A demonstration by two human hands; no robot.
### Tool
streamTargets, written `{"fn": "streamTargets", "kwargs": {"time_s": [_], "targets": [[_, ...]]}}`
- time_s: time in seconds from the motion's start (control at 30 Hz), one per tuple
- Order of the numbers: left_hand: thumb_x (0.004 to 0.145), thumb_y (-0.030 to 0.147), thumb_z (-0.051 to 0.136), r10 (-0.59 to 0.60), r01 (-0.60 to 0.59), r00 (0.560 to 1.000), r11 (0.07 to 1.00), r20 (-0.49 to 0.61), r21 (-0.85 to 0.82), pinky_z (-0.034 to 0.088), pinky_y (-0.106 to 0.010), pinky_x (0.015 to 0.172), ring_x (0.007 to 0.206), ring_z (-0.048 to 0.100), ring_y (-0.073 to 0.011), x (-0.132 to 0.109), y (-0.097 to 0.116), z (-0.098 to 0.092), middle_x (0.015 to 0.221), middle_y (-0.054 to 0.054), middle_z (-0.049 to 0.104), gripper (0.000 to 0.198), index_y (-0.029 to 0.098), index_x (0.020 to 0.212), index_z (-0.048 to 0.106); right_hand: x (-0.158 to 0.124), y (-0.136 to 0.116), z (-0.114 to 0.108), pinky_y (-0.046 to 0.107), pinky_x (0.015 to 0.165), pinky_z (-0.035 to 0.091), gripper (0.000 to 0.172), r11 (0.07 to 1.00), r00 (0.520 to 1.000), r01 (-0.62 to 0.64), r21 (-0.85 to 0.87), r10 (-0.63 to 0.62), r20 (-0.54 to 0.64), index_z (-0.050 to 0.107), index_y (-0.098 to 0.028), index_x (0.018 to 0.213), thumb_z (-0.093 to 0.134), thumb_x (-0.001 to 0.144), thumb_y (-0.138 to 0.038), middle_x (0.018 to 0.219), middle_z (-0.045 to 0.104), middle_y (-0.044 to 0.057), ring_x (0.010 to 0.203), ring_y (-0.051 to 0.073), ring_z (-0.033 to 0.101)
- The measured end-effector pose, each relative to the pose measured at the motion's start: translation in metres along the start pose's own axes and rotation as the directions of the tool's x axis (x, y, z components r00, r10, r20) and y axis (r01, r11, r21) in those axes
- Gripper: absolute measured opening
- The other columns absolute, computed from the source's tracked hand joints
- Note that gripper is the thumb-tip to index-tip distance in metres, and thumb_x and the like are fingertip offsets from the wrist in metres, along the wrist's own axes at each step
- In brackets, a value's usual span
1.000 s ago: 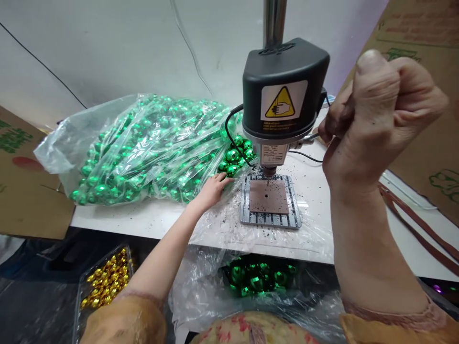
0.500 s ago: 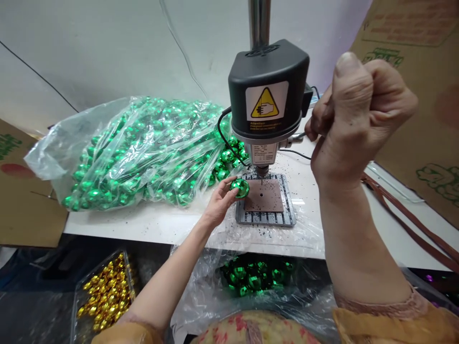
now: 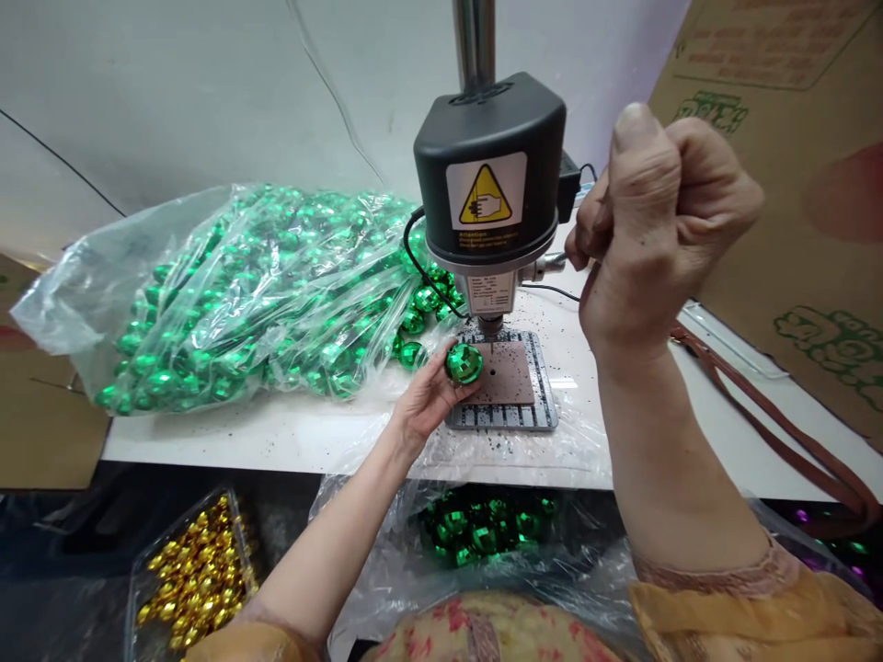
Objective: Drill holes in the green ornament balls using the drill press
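My left hand [image 3: 429,395] holds a shiny green faceted ball [image 3: 464,364] between thumb and fingers, over the left part of the brown board [image 3: 514,382]. That board has a small dark hole and lies on the slotted metal base [image 3: 544,405] of a small drill press [image 3: 489,165]. Above the board is the chuck [image 3: 491,324]. Raised at the right of the machine, my right hand [image 3: 666,221] is closed around the drill press's feed handle; the fist hides most of the handle, and its metal hub [image 3: 548,265] shows beside the fingers.
A clear plastic bag [image 3: 255,294] of green balls lies left of the machine. Below the table edge are more green balls [image 3: 483,529] in plastic and a clear box of gold balls [image 3: 197,570]. Cardboard boxes [image 3: 786,230] flank both sides; a brown strap [image 3: 773,414] lies right. Dark chips litter the base.
The green ball in my left hand has turned, and the fingers now cradle it from below and the left. My right hand stays on the handle. The whole view has shifted slightly.
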State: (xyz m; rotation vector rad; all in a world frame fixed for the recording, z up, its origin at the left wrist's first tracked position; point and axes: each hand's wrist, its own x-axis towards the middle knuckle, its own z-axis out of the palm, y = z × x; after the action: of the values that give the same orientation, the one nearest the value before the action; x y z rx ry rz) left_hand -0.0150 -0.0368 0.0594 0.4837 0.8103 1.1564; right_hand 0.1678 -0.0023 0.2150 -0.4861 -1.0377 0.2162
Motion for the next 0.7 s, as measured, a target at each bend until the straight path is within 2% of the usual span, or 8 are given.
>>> {"fn": "streamTargets", "kwargs": {"time_s": [0.07,0.13,0.23,0.33,0.43,0.53,0.6,0.7], "targets": [[0.096,0.029,0.070,-0.028,0.028,1.000,1.000,-0.009,-0.009,0.062,-0.044,0.099,0.104,0.076,-0.0239,0.000,-0.001,0.001,0.112,-0.010,0.077,0.020,0.015,0.110,0.070,-0.001,-0.001,-0.001,0.024,0.048,0.033,0.045,1.000,1.000,-0.013,0.000,0.013,0.006,0.032,-0.023,0.062,0.059,0.098,-0.025,0.052,0.035,-0.010,0.042,0.002,0.033],[0.094,0.033,0.072,-0.005,0.005,1.000,1.000,-0.009,0.009,0.062,-0.045,0.101,0.104,0.076,-0.0244,0.000,-0.003,0.001,0.110,-0.010,0.077,0.023,0.014,0.107,0.069,-0.001,-0.002,-0.002,0.023,0.048,0.033,0.046,1.000,1.000,-0.018,0.001,0.018,0.011,0.032,-0.023,0.062,0.060,0.098,-0.026,0.052,0.035,-0.010,0.042,0.002,0.034],[0.089,0.042,0.079,0.081,-0.082,0.997,0.984,0.018,0.155,0.065,-0.039,0.087,0.091,0.076,-0.0206,0.002,-0.008,-0.001,0.104,-0.006,0.076,0.037,0.021,0.117,0.068,-0.001,-0.003,-0.003,0.023,0.047,0.033,0.049,1.000,0.999,-0.027,-0.005,0.027,0.024,0.032,-0.022,0.061,0.064,0.095,-0.038,0.052,0.033,-0.010,0.042,0.002,0.034],[0.085,0.053,0.080,0.247,-0.250,0.968,0.911,0.054,0.327,0.062,-0.030,0.077,0.089,0.073,-0.0181,0.007,-0.012,-0.005,0.105,-0.003,0.076,0.046,0.026,0.121,0.070,-0.001,-0.002,-0.002,0.024,0.046,0.035,0.054,0.999,0.999,-0.036,-0.001,0.036,0.020,0.032,-0.023,0.060,0.066,0.090,-0.053,0.052,0.032,-0.010,0.042,0.003,0.034],[0.089,0.061,0.074,0.387,-0.393,0.914,0.778,0.119,0.489,0.058,-0.034,0.093,0.112,0.070,-0.0225,0.017,-0.014,-0.010,0.122,-0.005,0.075,0.047,0.026,0.121,0.073,-0.002,-0.001,-0.001,0.027,0.046,0.035,0.056,1.000,1.000,-0.013,0.019,0.013,-0.003,0.030,-0.024,0.060,0.069,0.088,-0.054,0.051,0.031,-0.009,0.042,0.005,0.032],[0.087,0.056,0.077,0.428,-0.459,0.878,0.631,0.213,0.626,0.050,-0.039,0.110,0.126,0.064,-0.0258,0.026,-0.017,-0.013,0.133,-0.007,0.072,0.052,0.025,0.128,0.070,-0.003,0.000,-0.002,0.027,0.051,0.038,0.052,1.000,1.000,-0.009,0.028,0.009,0.016,0.030,-0.024,0.062,0.066,0.094,-0.043,0.054,0.030,-0.008,0.045,0.006,0.033],[0.084,0.053,0.080,0.432,-0.473,0.870,0.589,0.239,0.655,0.049,-0.040,0.110,0.123,0.065,-0.0260,0.032,-0.020,-0.014,0.132,-0.009,0.072,0.058,0.023,0.132,0.067,-0.003,-0.001,-0.002,0.027,0.053,0.039,0.051,1.000,1.000,-0.019,0.018,0.018,0.023,0.030,-0.024,0.062,0.064,0.095,-0.041,0.056,0.028,-0.007,0.047,0.006,0.034],[0.083,0.049,0.082,0.443,-0.486,0.861,0.576,0.249,0.658,0.049,-0.039,0.109,0.121,0.066,-0.0258,0.037,-0.025,-0.014,0.130,-0.010,0.071,0.059,0.022,0.133,0.065,-0.003,-0.001,-0.002,0.028,0.050,0.038,0.057,1.000,1.000,-0.018,-0.016,0.019,0.014,0.027,-0.024,0.062,0.065,0.091,-0.054,0.056,0.025,-0.007,0.046,0.006,0.031]]}}
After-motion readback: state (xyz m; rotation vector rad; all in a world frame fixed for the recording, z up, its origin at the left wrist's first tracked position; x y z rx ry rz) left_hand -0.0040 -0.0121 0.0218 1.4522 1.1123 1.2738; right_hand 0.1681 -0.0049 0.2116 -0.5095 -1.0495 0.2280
